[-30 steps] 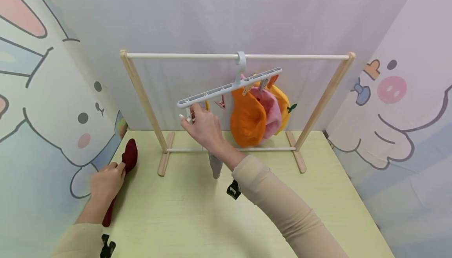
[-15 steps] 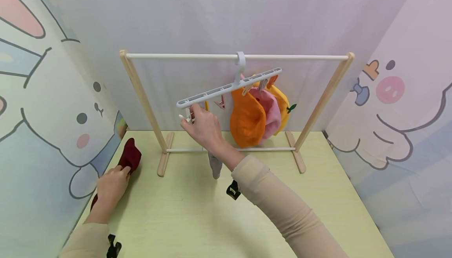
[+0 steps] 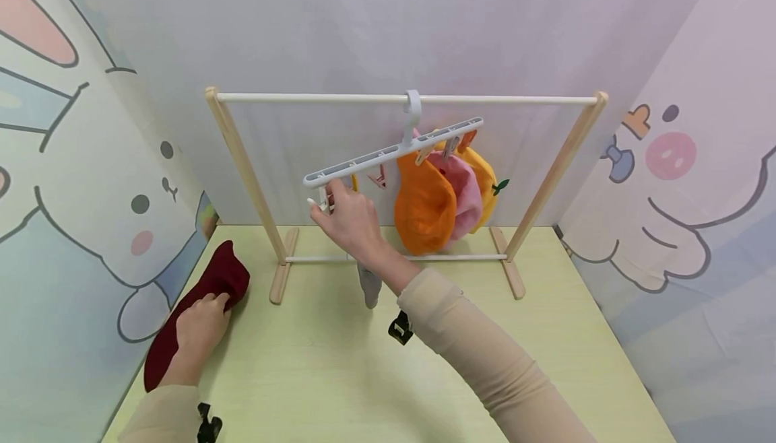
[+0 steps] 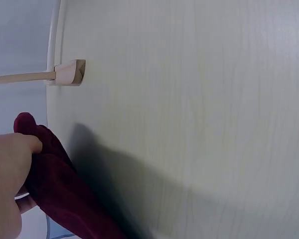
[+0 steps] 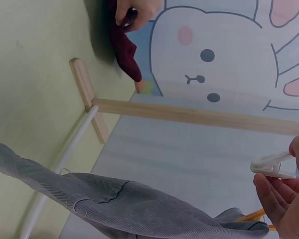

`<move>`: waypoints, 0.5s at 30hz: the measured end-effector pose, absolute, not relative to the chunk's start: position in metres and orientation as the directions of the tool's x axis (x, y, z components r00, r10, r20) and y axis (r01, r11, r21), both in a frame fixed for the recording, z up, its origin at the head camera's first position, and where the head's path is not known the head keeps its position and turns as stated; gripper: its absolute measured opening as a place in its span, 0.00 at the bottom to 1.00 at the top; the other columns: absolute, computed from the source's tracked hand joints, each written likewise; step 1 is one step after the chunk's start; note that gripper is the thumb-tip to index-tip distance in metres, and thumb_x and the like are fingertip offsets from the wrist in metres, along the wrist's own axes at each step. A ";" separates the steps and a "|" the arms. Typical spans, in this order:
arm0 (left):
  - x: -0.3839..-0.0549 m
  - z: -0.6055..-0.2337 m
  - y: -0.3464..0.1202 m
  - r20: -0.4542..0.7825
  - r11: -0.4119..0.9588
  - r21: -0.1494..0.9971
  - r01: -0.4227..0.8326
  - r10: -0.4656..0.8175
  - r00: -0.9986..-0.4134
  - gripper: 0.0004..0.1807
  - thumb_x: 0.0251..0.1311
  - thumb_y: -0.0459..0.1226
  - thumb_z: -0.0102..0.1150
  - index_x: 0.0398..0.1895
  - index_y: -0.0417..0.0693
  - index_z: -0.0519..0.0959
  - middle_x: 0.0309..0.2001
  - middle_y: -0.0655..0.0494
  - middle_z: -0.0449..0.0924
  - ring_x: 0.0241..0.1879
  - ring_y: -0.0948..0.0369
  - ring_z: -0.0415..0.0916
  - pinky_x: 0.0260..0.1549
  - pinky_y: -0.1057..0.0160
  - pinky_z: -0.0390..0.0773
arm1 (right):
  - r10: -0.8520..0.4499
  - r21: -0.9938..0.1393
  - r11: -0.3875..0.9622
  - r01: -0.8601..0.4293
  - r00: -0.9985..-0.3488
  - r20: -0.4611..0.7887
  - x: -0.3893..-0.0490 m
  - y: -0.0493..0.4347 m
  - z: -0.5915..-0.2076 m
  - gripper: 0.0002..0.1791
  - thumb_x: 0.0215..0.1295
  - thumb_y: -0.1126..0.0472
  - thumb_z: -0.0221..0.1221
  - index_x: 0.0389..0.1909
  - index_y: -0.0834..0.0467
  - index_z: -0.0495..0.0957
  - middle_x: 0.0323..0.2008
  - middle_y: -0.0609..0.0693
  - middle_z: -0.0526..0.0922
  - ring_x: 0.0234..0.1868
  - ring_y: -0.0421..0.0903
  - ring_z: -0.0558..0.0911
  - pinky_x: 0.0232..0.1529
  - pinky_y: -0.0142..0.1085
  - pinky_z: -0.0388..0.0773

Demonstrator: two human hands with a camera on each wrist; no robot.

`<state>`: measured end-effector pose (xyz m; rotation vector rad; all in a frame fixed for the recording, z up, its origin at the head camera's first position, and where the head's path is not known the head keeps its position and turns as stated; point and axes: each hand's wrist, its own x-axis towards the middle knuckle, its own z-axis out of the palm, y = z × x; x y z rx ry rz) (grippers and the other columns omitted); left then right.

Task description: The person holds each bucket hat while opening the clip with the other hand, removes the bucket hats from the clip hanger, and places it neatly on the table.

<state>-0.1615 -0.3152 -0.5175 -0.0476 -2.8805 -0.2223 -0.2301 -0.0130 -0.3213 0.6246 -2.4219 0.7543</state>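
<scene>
My left hand (image 3: 203,325) pinches a dark red cloth hat (image 3: 227,271) between thumb and fingers, over the left edge of the table. In the left wrist view the hat hangs folded from the thumb, its lower part running out of frame. My right hand (image 3: 351,221) pinches a white clothespin (image 5: 271,167) at the left end of the pale hanger (image 3: 364,160); in the right wrist view thumb and fingers lie on its two handles. Beside it a grey corduroy hat (image 5: 134,206) hangs from a yellow clothespin (image 5: 251,216), mostly hidden behind my hand in the head view.
The hanger tilts down to the left on a white-barred wooden rack (image 3: 558,170). Orange (image 3: 424,207), pink (image 3: 463,187) and yellow (image 3: 485,170) hats hang clipped at its right half. A pink clothespin (image 3: 380,177) hangs near the middle. Cartoon-printed cloth walls stand on both sides.
My left hand has moved a little right and toward the person, and the dark red hat has turned so more of its broad side shows. My right hand stays at the white clothespin.
</scene>
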 end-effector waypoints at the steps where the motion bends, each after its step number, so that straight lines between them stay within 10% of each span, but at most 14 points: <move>1: -0.161 -0.519 -0.315 0.243 0.987 0.152 0.047 0.008 -0.970 0.12 0.49 0.32 0.61 0.38 0.37 0.78 0.28 0.40 0.74 0.25 0.40 0.73 0.17 0.46 0.70 | -0.266 -0.378 0.737 -0.560 -0.755 0.599 -0.230 -0.013 -0.321 0.13 0.58 0.51 0.57 0.33 0.56 0.70 0.23 0.45 0.79 0.23 0.36 0.79 0.22 0.30 0.71; 15: -0.163 -0.529 -0.316 0.096 0.982 0.190 -0.014 -0.033 -0.995 0.15 0.50 0.32 0.61 0.43 0.37 0.77 0.33 0.37 0.75 0.30 0.39 0.74 0.19 0.47 0.72 | -0.263 -0.380 0.731 -0.566 -0.748 0.609 -0.230 -0.014 -0.323 0.13 0.58 0.51 0.58 0.32 0.56 0.70 0.22 0.45 0.79 0.23 0.36 0.79 0.22 0.30 0.72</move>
